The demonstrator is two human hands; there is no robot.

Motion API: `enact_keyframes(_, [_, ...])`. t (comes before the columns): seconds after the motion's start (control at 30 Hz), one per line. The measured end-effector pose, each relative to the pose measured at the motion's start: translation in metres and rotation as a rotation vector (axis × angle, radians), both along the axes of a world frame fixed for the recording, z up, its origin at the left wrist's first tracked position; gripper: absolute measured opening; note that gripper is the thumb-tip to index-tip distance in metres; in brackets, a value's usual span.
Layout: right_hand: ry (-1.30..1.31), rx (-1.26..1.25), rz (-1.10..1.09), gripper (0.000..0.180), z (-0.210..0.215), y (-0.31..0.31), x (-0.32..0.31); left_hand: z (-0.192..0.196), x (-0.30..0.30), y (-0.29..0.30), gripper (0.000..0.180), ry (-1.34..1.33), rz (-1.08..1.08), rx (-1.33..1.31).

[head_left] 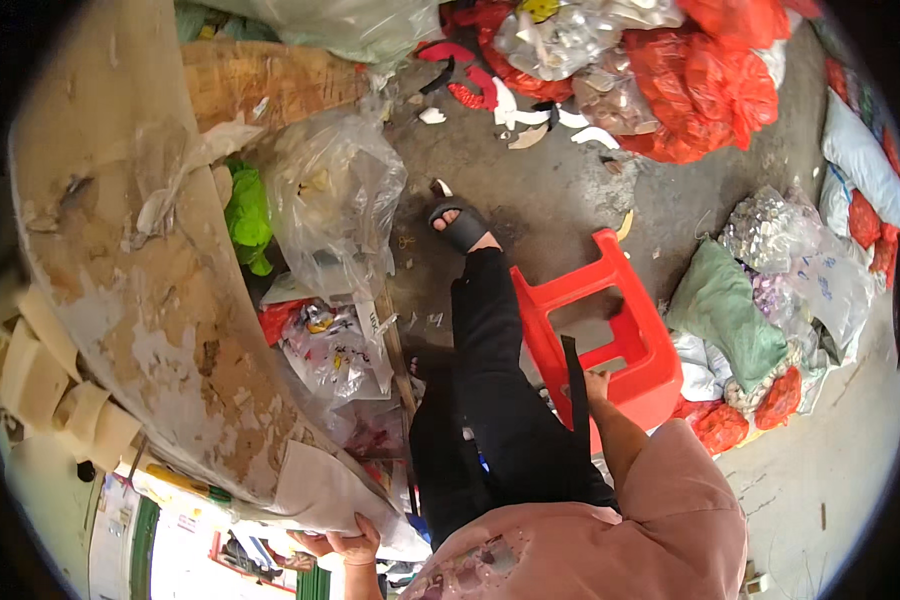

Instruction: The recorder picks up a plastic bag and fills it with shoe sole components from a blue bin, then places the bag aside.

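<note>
large worn sheet (140, 300) of board, scuffed and peeling, tilted up at the left, with its lower corner just above cluttered floor. left hand (355, 545) at that lower edge, fingers curled over the rim and pinching it. right hand (598, 385) down beside the red plastic stool (610, 320), touching or gripping its seat edge; mostly hidden behind the black trouser leg (500, 380), so cannot tell how closed. sandalled foot (460, 228) out on bare concrete. clear plastic bags (330, 200) of scraps pressed against the board's right side, red sacks (710, 80) well apart at the top.

likely trouble: single-handed hold on one corner, so could slip or swing and drop onto the bags. soft, flaking edge could tear off in the fingers. loose scraps underfoot could shift a step.
</note>
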State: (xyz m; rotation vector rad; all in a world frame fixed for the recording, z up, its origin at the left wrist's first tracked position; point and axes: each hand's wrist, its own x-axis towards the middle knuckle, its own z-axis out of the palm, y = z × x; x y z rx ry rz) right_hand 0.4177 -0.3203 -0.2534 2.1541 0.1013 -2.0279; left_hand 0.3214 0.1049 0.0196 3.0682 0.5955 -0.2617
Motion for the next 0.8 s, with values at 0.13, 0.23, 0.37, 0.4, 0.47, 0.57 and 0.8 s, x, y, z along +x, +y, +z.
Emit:
enact_keyframes(0.13, [-0.248, 0.113, -0.111, 0.047, -0.026, 0.020, -0.046, 0.000, -0.049, 0.004, 0.067, 0.051, -0.003, -0.302])
enact_keyframes(0.23, [-0.449, 0.184, -0.290, 0.037, -0.045, 0.031, -0.075, 0.002, -0.022, 0.004, 0.067, 0.148, -0.147, -0.194])
enact_keyframes(0.37, [-0.343, 0.209, -0.260, 0.035, -0.051, 0.043, -0.076, -0.003, -0.048, -0.001, 0.062, -0.068, 0.026, -0.324])
enact_keyframes(0.4, [-0.320, 0.222, -0.253, 0.035, -0.057, 0.053, -0.070, 0.004, -0.117, -0.003, 0.062, -0.079, 0.029, -0.311])
enact_keyframes(0.47, [-0.265, 0.266, -0.231, 0.034, -0.071, 0.083, -0.061, 0.009, -0.244, -0.018, 0.065, 0.890, -0.705, 0.276])
enact_keyframes(0.57, [-0.223, 0.262, -0.190, 0.033, -0.081, 0.089, -0.045, -0.002, -0.016, -0.006, 0.061, -0.116, 0.118, -0.119])
enact_keyframes(0.8, [-0.167, 0.403, -0.014, 0.031, -0.057, 0.065, 0.027, 0.007, -0.011, 0.009, 0.056, -0.486, 0.130, -0.355])
